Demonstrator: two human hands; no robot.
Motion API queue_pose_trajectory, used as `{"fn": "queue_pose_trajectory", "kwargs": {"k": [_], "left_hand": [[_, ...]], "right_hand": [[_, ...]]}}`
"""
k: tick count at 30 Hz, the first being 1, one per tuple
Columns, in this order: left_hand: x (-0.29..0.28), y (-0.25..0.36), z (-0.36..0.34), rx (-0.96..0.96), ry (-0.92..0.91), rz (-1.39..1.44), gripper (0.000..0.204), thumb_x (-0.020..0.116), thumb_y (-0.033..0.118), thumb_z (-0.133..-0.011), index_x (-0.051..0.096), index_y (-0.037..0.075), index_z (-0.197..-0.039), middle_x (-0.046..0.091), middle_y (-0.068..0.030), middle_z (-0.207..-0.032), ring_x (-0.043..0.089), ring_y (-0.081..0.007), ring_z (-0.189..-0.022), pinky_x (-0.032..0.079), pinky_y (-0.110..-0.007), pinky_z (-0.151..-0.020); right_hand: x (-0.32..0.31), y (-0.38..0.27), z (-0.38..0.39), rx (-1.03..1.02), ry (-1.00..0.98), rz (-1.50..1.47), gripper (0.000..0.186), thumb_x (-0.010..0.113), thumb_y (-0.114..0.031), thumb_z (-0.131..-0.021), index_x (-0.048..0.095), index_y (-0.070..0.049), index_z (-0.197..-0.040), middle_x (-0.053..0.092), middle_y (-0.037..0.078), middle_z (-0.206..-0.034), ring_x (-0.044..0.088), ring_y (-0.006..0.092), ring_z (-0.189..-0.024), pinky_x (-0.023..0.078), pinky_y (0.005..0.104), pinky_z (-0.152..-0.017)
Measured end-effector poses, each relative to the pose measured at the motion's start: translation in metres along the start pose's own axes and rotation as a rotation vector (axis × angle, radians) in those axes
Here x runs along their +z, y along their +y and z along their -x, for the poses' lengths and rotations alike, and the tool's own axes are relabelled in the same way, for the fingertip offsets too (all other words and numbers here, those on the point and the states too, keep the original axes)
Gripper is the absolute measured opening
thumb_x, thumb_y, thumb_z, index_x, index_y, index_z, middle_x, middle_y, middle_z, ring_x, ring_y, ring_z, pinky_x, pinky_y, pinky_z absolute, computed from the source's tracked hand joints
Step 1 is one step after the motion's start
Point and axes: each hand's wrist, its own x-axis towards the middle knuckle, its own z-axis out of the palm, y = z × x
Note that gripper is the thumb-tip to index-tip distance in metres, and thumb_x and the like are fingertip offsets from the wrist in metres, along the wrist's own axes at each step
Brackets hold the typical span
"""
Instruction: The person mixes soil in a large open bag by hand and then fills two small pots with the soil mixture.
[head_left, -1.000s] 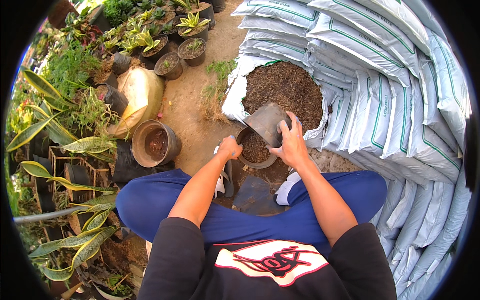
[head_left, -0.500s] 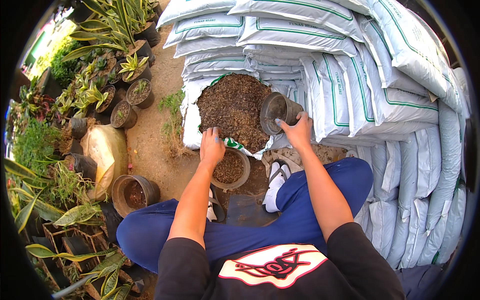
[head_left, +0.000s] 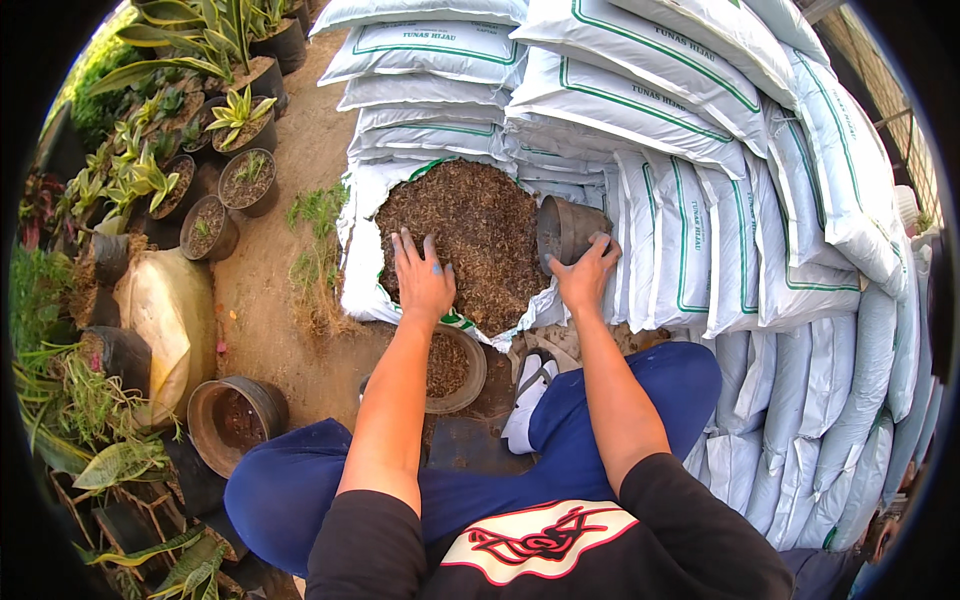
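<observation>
A white sack (head_left: 358, 285) lies opened in front of me, full of brown, coarse potting mix (head_left: 465, 225). My left hand (head_left: 424, 283) is over the near left part of the mix, fingers spread, holding nothing. At the sack's right side my right hand (head_left: 584, 276) grips a dark plastic pot (head_left: 577, 229) by its near side. That pot is tipped, its mouth facing left toward the mix. Between my feet, just below the sack's near edge, stands a second pot (head_left: 478, 370) with mix inside; my left forearm partly covers it.
Stacked white sacks (head_left: 640, 110) rise behind and along the right. An uncovered pot (head_left: 205, 425) stands left of my knee, near a pale yellowish bundle (head_left: 170, 310). Potted plants (head_left: 248, 180) line the left side. A sandal (head_left: 532, 385) is on my right foot.
My left hand has moved forward from the sack's near edge onto the mix, and its fingers have spread. The right hand still holds the tipped pot. The view has shifted slightly.
</observation>
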Motion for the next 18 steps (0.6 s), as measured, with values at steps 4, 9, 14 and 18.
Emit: {"fn": "queue_pose_trajectory", "kwargs": {"k": [4,9,14,18], "left_hand": [[0.011,0.006,-0.019,-0.135,0.013,0.075,0.070,0.057,0.037,-0.101,0.033,0.002,-0.157,0.009,-0.0326,-0.167,0.001,-0.0468,-0.157,0.011,-0.058,-0.127],[0.027,0.013,-0.039,-0.231,0.082,0.163,0.076,0.054,0.044,-0.102,0.028,0.003,-0.160,0.009,-0.0338,-0.166,0.000,-0.0487,-0.156,0.007,-0.060,-0.125],[0.044,0.027,-0.041,-0.236,0.127,0.185,0.079,0.056,0.048,-0.101,0.029,0.003,-0.159,0.014,-0.0327,-0.165,0.004,-0.0472,-0.156,0.008,-0.060,-0.125],[0.044,0.044,-0.042,-0.231,0.099,0.177,0.080,0.057,0.050,-0.099,0.031,0.003,-0.159,0.012,-0.0313,-0.166,0.004,-0.0452,-0.157,0.009,-0.059,-0.126]], "right_hand": [[0.016,0.003,-0.009,0.055,-0.024,0.050,0.085,0.094,-0.019,-0.070,0.037,-0.001,-0.131,0.030,0.037,-0.143,0.035,0.0561,-0.135,0.035,0.0591,-0.112],[0.032,-0.005,0.011,0.167,-0.024,0.039,0.084,0.092,-0.019,-0.070,0.037,0.000,-0.131,0.033,0.040,-0.139,0.037,0.0555,-0.132,0.033,0.0590,-0.113],[0.035,-0.021,0.026,0.218,-0.099,0.043,0.087,0.092,-0.023,-0.071,0.034,0.001,-0.132,0.029,0.044,-0.143,0.030,0.0587,-0.135,0.029,0.0654,-0.112],[0.034,-0.022,0.026,0.257,-0.133,-0.048,0.087,0.091,-0.024,-0.071,0.034,0.001,-0.131,0.024,0.043,-0.145,0.025,0.0589,-0.137,0.028,0.0660,-0.112]]}}
